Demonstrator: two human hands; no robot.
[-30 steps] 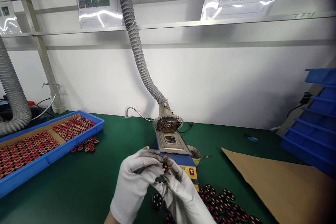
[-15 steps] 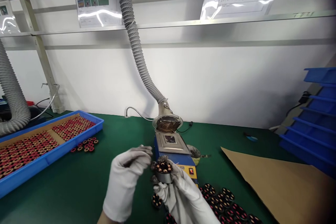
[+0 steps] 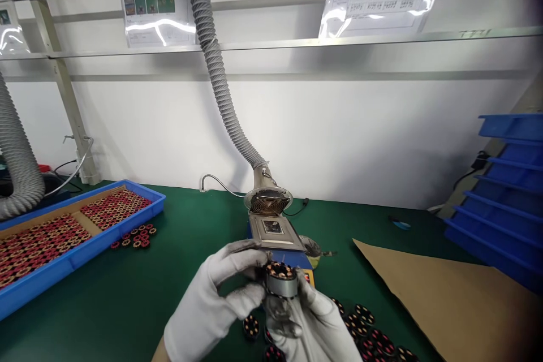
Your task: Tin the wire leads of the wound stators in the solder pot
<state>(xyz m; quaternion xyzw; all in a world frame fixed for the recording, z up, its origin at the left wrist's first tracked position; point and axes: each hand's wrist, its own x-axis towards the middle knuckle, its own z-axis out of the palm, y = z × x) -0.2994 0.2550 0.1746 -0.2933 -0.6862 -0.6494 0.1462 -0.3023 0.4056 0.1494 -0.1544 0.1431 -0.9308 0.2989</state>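
A round motor stator (image 3: 281, 279), with a grey metal rim and copper-coloured spots on its dark top, is held upright in front of me. My right hand (image 3: 316, 308), in a white glove with blackened fingertips, grips it from the right and below. My left hand (image 3: 220, 294), gloved the same way, closes its fingertips and thumb on the left side of it. Just behind stands a blue solder pot (image 3: 278, 232) with a metal top plate and a square well. Several dark stators (image 3: 360, 322) lie at the right, partly hidden by my right hand.
A blue tray (image 3: 85, 251) full of red-and-tan stators stands at the left, with several loose ones (image 3: 138, 236) beside it. An extraction hose (image 3: 220, 79) hangs over the pot. Brown cardboard (image 3: 445, 294) and stacked blue trays (image 3: 504, 198) occupy the right.
My left hand has moved right and its fingers now meet the stator. My right hand has shifted slightly right with the stator in it. The view has turned slightly.
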